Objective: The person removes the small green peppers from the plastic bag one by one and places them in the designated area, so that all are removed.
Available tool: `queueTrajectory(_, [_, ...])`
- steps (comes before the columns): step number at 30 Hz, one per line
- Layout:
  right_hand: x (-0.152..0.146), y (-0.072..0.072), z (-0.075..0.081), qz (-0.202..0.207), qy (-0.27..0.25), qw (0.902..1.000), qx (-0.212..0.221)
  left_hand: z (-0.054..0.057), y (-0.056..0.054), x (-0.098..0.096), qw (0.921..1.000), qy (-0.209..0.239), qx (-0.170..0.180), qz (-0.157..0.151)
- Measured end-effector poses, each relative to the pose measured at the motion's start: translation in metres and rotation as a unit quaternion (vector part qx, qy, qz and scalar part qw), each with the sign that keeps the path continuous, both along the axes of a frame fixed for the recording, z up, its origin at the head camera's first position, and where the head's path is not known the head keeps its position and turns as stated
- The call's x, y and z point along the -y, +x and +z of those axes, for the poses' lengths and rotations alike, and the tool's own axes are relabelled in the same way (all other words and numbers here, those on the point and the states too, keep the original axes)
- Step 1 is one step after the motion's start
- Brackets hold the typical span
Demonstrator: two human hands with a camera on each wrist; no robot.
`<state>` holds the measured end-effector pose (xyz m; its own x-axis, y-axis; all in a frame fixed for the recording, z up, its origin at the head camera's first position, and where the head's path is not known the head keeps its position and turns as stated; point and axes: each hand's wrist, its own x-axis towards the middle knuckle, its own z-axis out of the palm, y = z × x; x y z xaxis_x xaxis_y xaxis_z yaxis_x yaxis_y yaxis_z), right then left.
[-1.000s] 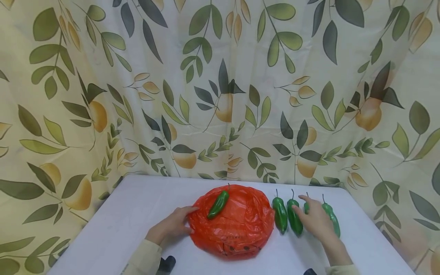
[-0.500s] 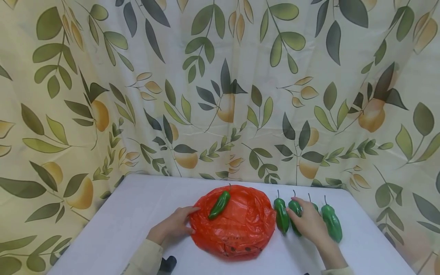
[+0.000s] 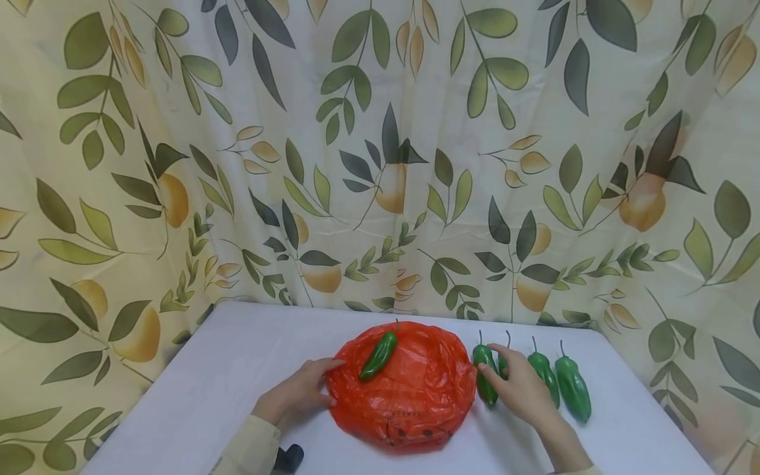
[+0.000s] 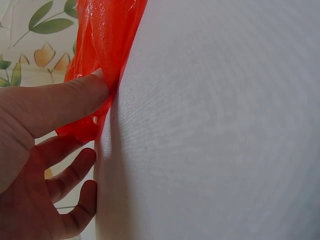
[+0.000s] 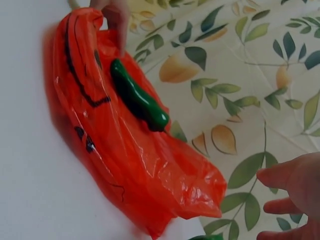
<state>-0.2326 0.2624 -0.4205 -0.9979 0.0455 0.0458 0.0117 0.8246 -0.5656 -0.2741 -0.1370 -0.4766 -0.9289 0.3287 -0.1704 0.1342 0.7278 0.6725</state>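
Note:
A crumpled red plastic bag (image 3: 421, 389) lies spread on the white table, with a green chili pepper (image 3: 378, 356) on its upper left part. At the bag's left edge my left hand (image 3: 297, 390) pinches the film; the left wrist view shows the thumb (image 4: 75, 102) on it and a fingertip behind. My right hand (image 3: 522, 388) hovers over the row of green peppers to the right, fingers extended and holding nothing. Its fingertips overlap the leftmost pepper (image 3: 483, 356). It hides most of the second pepper (image 3: 503, 365). Two more, a third pepper (image 3: 543, 375) and a fourth pepper (image 3: 573, 389), lie beyond it.
Behind the white table (image 3: 249, 343) hangs a leaf-and-fruit patterned curtain (image 3: 368, 251), close to its back edge. A dark rounded object (image 3: 289, 458) shows beside the left sleeve (image 3: 246, 448). Black printed marks run along the bag's front side.
My right hand has moved left along the pepper row, from over the third pepper to over the second, uncovering the two at the right. My left hand stays at the bag's edge.

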Motion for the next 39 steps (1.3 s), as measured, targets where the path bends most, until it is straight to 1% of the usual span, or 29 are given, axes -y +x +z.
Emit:
queueTrajectory(5, [0.008, 0.001, -0.001, 0.009, -0.029, 0.9995, 0.004, -0.001, 0.000, 0.001, 1.0000, -0.005, -0.003, -0.005])
queueTrajectory(9, [0.018, 0.000, -0.001, 0.024, -0.057, 0.9981, -0.001, 0.000, 0.001, 0.002, 1.0000, -0.004, -0.001, -0.004])
queueTrajectory(14, [0.036, -0.002, 0.000, 0.050, -0.092, 0.9945, -0.012, 0.000, 0.001, 0.002, 0.9999, -0.003, -0.005, -0.009])
queueTrajectory(17, [0.047, -0.003, 0.000, 0.070, -0.100, 0.9923, -0.023, 0.000, 0.000, 0.000, 0.9999, 0.000, -0.008, -0.014])
queueTrajectory(20, [0.058, -0.007, -0.002, 0.089, -0.108, 0.9898, -0.022, 0.000, 0.000, -0.001, 0.9998, 0.001, -0.009, -0.015])
queueTrajectory(27, [0.081, -0.016, -0.009, 0.125, -0.157, 0.9796, 0.014, -0.002, 0.000, -0.001, 0.9999, 0.001, -0.004, -0.011])
queueTrajectory(34, [0.102, -0.027, -0.012, 0.190, -0.193, 0.9601, 0.068, -0.003, -0.001, 0.002, 1.0000, -0.003, 0.000, -0.002])
queueTrajectory(39, [0.117, -0.034, -0.020, 0.203, -0.198, 0.9542, 0.095, -0.004, -0.003, 0.001, 1.0000, 0.001, -0.005, -0.005])
